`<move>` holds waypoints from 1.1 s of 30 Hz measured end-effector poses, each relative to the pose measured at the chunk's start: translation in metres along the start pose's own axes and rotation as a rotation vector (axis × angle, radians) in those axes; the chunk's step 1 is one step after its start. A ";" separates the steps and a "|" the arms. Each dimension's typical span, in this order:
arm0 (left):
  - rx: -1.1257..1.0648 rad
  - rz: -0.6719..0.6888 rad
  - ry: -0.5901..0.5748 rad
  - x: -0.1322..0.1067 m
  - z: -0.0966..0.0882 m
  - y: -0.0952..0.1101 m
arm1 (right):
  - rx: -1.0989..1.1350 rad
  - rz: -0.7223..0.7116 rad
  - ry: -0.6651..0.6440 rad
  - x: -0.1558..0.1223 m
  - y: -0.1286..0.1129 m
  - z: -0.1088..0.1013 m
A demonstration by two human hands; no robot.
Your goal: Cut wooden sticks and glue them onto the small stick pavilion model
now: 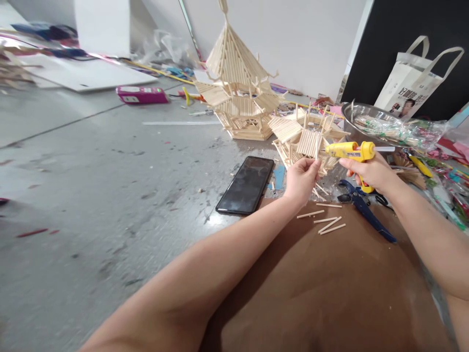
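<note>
My left hand is closed in a pinch on a small panel of wooden sticks, part of an unfinished stick model on the floor. My right hand grips a yellow glue gun by its handle, with the nozzle pointing left at that panel. Several loose wooden sticks lie on a brown surface just below both hands. A finished stick pagoda stands behind the model.
A black phone lies on the grey floor left of my left hand. Blue-handled pliers rest under my right hand. A metal bowl, packets of sticks, a white tote bag and a pink box lie around.
</note>
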State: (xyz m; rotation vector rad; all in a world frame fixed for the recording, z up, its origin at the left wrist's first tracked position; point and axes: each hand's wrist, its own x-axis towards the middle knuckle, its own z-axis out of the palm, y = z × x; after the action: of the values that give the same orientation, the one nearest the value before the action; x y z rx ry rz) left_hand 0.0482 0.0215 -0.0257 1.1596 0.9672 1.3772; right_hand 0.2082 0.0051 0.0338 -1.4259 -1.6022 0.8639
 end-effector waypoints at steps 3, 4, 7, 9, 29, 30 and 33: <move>-0.017 -0.023 -0.020 0.000 0.000 0.002 | -0.123 0.026 0.050 -0.007 -0.003 -0.002; -0.025 -0.034 -0.036 0.001 0.000 0.002 | -0.132 0.032 0.067 -0.010 -0.004 -0.004; -0.043 -0.072 -0.097 0.004 0.000 0.002 | -0.070 0.048 0.116 -0.021 -0.007 -0.011; -0.060 -0.105 -0.121 0.008 -0.001 0.001 | -0.003 0.058 0.144 -0.025 -0.006 -0.014; -0.203 -0.357 -0.160 0.024 -0.004 0.005 | -0.043 -0.014 0.172 0.007 0.003 0.006; -0.206 -0.364 -0.159 0.024 -0.004 0.006 | -0.046 -0.014 0.174 0.008 0.003 0.006; -0.212 -0.364 -0.159 0.025 -0.005 0.006 | -0.069 -0.011 0.169 0.012 0.002 0.008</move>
State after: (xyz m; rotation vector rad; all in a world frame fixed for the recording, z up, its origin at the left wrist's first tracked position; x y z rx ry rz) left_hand 0.0426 0.0457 -0.0176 0.8694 0.8464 1.0503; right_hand 0.2019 0.0170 0.0298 -1.4955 -1.5230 0.6691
